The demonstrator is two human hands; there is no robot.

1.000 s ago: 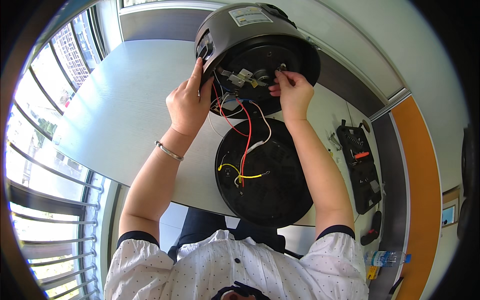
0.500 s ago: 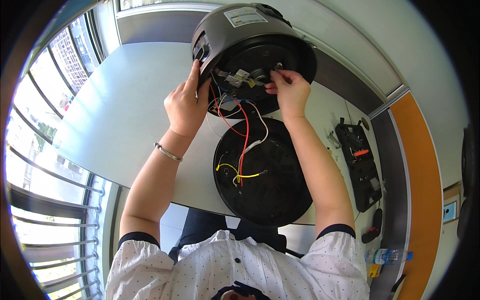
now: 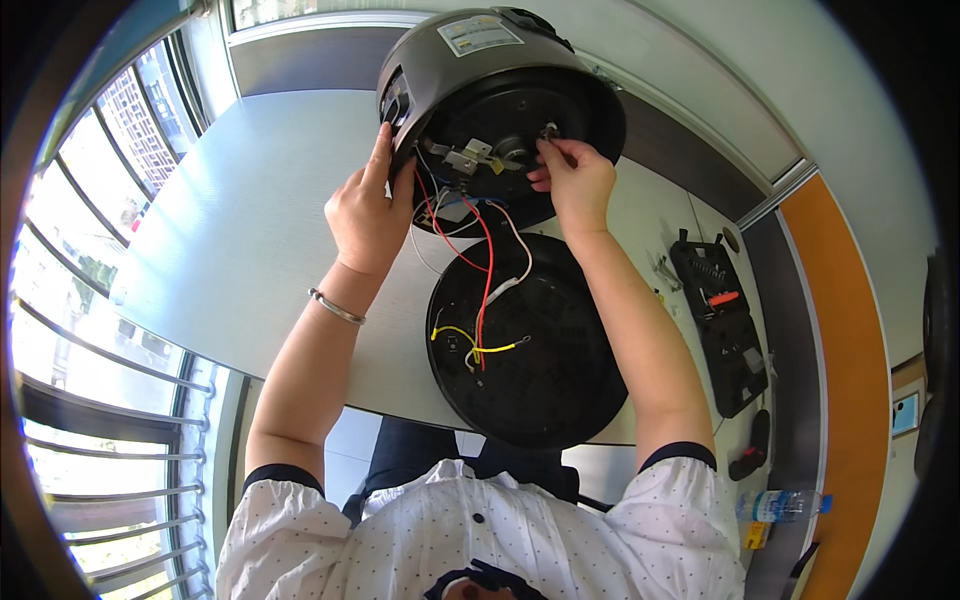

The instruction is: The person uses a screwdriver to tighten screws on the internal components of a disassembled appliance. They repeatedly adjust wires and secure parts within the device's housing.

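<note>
A grey-brown electric cooker [image 3: 440, 65] lies on its side with its open underside facing me. Metal brackets [image 3: 468, 157] and a round fitting show inside its black base. My left hand [image 3: 368, 215] grips the housing's left edge, thumb inside the rim and fingers outside. My right hand [image 3: 580, 185] is closed in a pinch at a small part on the right of the underside; the fingertips hide most of it. Red, white and blue wires run down from the cooker. Below it lies a round black base cover [image 3: 540, 370], with yellow wires [image 3: 490, 349] across it.
On the right, a black tool case [image 3: 712, 320] lies open, holding bits and an orange-red piece. Several small metal parts [image 3: 664, 270] sit beside it. Nearer me are a dark-handled tool [image 3: 750, 455] and a plastic bottle [image 3: 780, 505]. Barred windows border the white table [image 3: 240, 220].
Both hands keep their places on the cooker, with the right fingers shifting only slightly at the small part. The whole view has moved a little.
</note>
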